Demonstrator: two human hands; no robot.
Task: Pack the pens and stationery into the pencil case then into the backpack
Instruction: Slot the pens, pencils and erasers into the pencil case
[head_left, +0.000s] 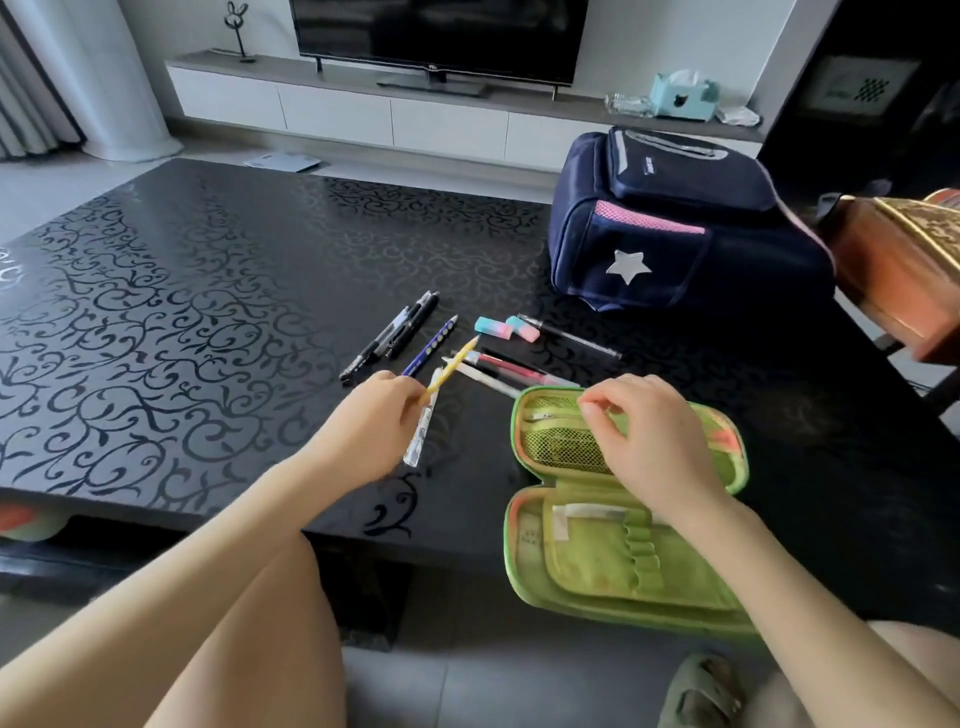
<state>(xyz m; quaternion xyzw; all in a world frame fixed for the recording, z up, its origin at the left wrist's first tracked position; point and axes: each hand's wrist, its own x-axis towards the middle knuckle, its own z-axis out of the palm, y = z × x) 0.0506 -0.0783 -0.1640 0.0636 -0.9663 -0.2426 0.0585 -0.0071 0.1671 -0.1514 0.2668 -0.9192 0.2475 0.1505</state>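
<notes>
Head view showed your left hand (374, 410) pinching 2 crossed pens (422, 434) above the table (208, 312); splayed so, 1 could slip. Your right hand (639, 436) seemingly pinched mesh inside the open pencil case (597, 566).

I see the pencil case (597, 566) on the table (208, 312), nearest me. Behind it lie pens (390, 335), the backpack (675, 234) beyond.

Black table, bright kit on top
The table (208, 312) gleams black with curling vine scrolls; pencil case (582, 571) is lime green with mesh, backpack (665, 280) navy with pink trim and a silver star, erasers (493, 326) fade pink to teal, yellow pencil (453, 368), blue dotted pencil (431, 345)
</notes>
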